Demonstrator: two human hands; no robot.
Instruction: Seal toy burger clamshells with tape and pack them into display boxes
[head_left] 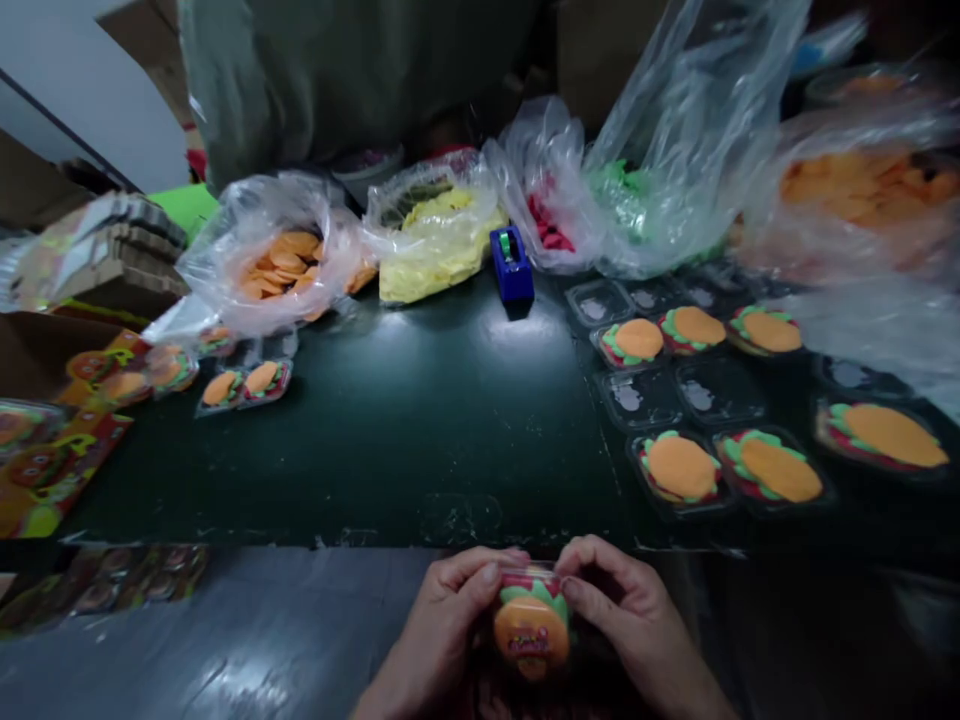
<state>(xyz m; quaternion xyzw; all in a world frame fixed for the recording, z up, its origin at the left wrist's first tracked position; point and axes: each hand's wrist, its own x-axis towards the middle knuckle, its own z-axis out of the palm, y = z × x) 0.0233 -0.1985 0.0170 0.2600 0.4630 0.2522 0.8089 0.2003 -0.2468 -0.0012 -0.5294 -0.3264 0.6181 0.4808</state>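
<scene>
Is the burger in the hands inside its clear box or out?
In: the clear box shows printing over the burger, between left hand and right hand.

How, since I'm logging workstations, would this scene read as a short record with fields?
Held item: clear burger pack, printing on its front
Left hand: grips the pack's left side
Right hand: pinches its upper right corner
Table: dark green
Table, right: burgers in clear trays
Table, left: more packs
Back: plastic bags of orange, yellow, red and green pieces
Tape dispenser: blue, near the yellow and red bags
</scene>
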